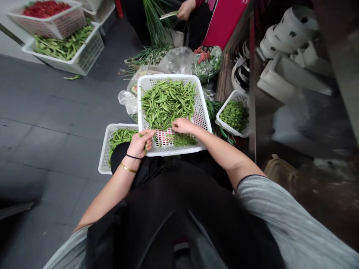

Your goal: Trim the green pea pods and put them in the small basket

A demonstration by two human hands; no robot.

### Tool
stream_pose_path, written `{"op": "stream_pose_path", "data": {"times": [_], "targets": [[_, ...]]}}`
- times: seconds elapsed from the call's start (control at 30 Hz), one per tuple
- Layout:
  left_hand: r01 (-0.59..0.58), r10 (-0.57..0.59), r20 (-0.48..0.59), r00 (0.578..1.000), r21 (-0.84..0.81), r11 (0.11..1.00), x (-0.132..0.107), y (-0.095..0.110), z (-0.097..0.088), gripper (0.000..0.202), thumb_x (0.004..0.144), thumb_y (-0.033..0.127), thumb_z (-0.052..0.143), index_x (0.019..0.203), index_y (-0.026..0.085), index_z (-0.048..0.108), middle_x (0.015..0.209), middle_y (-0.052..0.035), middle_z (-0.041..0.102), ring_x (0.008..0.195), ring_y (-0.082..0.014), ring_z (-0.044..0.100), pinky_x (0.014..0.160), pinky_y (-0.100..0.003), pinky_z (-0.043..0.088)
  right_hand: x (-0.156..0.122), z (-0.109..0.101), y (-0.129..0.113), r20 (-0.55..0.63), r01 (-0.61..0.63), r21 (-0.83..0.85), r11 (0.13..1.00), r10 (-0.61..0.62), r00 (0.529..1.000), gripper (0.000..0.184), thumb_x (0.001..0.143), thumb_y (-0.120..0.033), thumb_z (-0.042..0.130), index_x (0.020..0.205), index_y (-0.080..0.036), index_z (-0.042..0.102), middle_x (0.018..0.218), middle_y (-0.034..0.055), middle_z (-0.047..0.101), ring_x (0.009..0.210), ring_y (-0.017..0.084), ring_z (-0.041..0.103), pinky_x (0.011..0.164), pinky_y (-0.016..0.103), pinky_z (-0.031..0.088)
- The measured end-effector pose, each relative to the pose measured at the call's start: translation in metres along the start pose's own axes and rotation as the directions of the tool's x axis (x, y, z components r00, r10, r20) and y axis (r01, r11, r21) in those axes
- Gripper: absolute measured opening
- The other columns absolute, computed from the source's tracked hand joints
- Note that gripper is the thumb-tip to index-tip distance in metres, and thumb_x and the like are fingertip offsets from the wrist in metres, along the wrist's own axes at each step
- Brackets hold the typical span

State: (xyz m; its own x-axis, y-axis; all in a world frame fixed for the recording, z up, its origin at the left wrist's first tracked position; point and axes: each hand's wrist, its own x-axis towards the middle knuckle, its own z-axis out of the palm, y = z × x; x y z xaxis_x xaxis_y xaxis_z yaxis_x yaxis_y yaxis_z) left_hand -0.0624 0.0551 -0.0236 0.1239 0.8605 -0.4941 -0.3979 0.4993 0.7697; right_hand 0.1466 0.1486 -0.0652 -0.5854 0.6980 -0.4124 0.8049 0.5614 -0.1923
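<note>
A white plastic basket (204, 112) rests on my knees, heaped with green pea pods (166, 101). My left hand (140, 144) sits at the basket's near left rim, fingers curled around a green pod. My right hand (182, 126) reaches into the basket at the near edge of the heap, fingertips pinched on a pod. A small pile of green trimmings (183, 140) lies in the basket just below my right hand.
A second white basket (105, 149) with pods sits on the grey floor by my left knee. A smaller basket of greens (235, 115) stands to the right. Far left are baskets of green pods (64, 46) and red chillies (46, 9). Another person's hand (185, 9) holds scallions ahead.
</note>
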Motion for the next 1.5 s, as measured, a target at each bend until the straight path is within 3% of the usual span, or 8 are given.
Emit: {"op": "stream_pose_path", "data": {"times": [0.27, 0.43, 0.63, 0.77, 0.93, 1.1, 1.3, 1.5], "targets": [[-0.210, 0.208, -0.051, 0.977, -0.027, 0.977, 0.008, 0.023, 0.004, 0.019, 0.067, 0.025, 0.072, 0.079, 0.011, 0.068, 0.036, 0.0106, 0.029, 0.029, -0.0026, 0.023, 0.030, -0.016, 0.018, 0.020, 0.027, -0.020, 0.113, 0.039, -0.082, 0.996, -0.029, 0.993, 0.026, 0.080, -0.017, 0.053, 0.099, -0.008, 0.069, 0.107, 0.0179, 0.068, 0.098, 0.027, 0.064, 0.079, 0.032, 0.048], [-0.126, 0.132, -0.066, 0.989, 0.088, 0.988, 0.008, 0.008, 0.005, 0.020, 0.067, 0.025, 0.073, 0.078, 0.010, 0.069, 0.040, 0.0054, 0.045, 0.030, -0.0043, 0.032, 0.030, -0.017, 0.024, 0.022, 0.023, -0.006, 0.083, 0.022, -0.051, 0.998, -0.018, 0.996, 0.030, 0.087, -0.023, 0.045, 0.105, -0.012, 0.066, 0.111, 0.0158, 0.067, 0.098, 0.025, 0.064, 0.078, 0.032, 0.049], [-0.046, 0.047, -0.051, 0.998, 0.010, 0.999, 0.018, 0.015, 0.002, 0.026, 0.064, 0.029, 0.076, 0.081, 0.011, 0.068, 0.046, 0.0038, 0.051, 0.035, -0.0056, 0.040, 0.033, -0.018, 0.031, 0.023, 0.028, -0.007, 0.125, 0.060, -0.036, 0.998, -0.055, 0.991, 0.025, 0.081, -0.021, 0.056, 0.100, -0.010, 0.067, 0.109, 0.0175, 0.066, 0.099, 0.026, 0.063, 0.078, 0.030, 0.047], [-0.050, 0.064, -0.074, 0.995, 0.179, 0.983, 0.021, 0.008, 0.004, 0.030, 0.064, 0.030, 0.077, 0.084, 0.011, 0.068, 0.046, 0.0044, 0.051, 0.032, -0.0041, 0.034, 0.030, -0.018, 0.025, 0.011, 0.012, -0.004, 0.017, 0.030, 0.203, 0.979, -0.034, 0.999, 0.018, 0.078, -0.028, 0.061, 0.091, -0.016, 0.066, 0.094, 0.0073, 0.069, 0.081, 0.018, 0.062, 0.065, 0.024, 0.041], [-0.109, 0.136, -0.043, 0.990, 0.388, 0.915, 0.030, -0.016, 0.021, 0.034, 0.060, 0.030, 0.080, 0.086, 0.013, 0.067, 0.050, 0.0064, 0.051, 0.032, -0.0032, 0.037, 0.031, -0.018, 0.026, -0.020, -0.004, -0.020, -0.198, 0.135, 0.577, 0.806, -0.022, 0.980, 0.018, 0.077, -0.031, 0.064, 0.075, -0.014, 0.060, 0.068, -0.0014, 0.061, 0.061, 0.008, 0.050, 0.058, 0.019, 0.031], [-0.057, 0.067, -0.037, 0.997, 0.230, 0.972, 0.032, -0.018, 0.030, 0.036, 0.060, 0.036, 0.081, 0.081, 0.013, 0.061, 0.043, 0.0086, 0.045, 0.030, -0.0037, 0.034, 0.029, -0.017, 0.023, -0.033, -0.004, -0.033, -0.266, 0.156, 0.743, 0.651, 0.073, 0.961, 0.020, 0.076, -0.030, 0.063, 0.067, -0.015, 0.055, 0.059, -0.0040, 0.056, 0.055, 0.007, 0.046, 0.055, 0.019, 0.030], [0.093, -0.096, 0.111, 0.989, 0.033, 0.995, 0.020, -0.009, 0.033, 0.040, 0.056, 0.031, 0.084, 0.076, 0.014, 0.054, 0.045, 0.0087, 0.043, 0.035, -0.0031, 0.036, 0.030, -0.013, 0.023, -0.040, -0.004, -0.038, -0.222, 0.163, 0.903, 0.398, 0.105, 0.970, 0.021, 0.079, -0.036, 0.058, 0.075, -0.015, 0.057, 0.055, -0.0053, 0.055, 0.045, 0.007, 0.044, 0.049, 0.019, 0.033], [0.017, -0.011, 0.106, 0.994, -0.058, 0.998, 0.007, -0.007, 0.036, 0.039, 0.055, 0.018, 0.083, 0.083, 0.014, 0.057, 0.058, 0.0064, 0.050, 0.037, -0.0009, 0.035, 0.030, -0.012, 0.022, -0.073, -0.004, -0.052, -0.469, 0.236, 0.724, 0.648, 0.212, 0.858, 0.020, 0.087, -0.035, 0.052, 0.081, -0.017, 0.055, 0.062, -0.0025, 0.057, 0.057, 0.010, 0.051, 0.059, 0.021, 0.038]]}}
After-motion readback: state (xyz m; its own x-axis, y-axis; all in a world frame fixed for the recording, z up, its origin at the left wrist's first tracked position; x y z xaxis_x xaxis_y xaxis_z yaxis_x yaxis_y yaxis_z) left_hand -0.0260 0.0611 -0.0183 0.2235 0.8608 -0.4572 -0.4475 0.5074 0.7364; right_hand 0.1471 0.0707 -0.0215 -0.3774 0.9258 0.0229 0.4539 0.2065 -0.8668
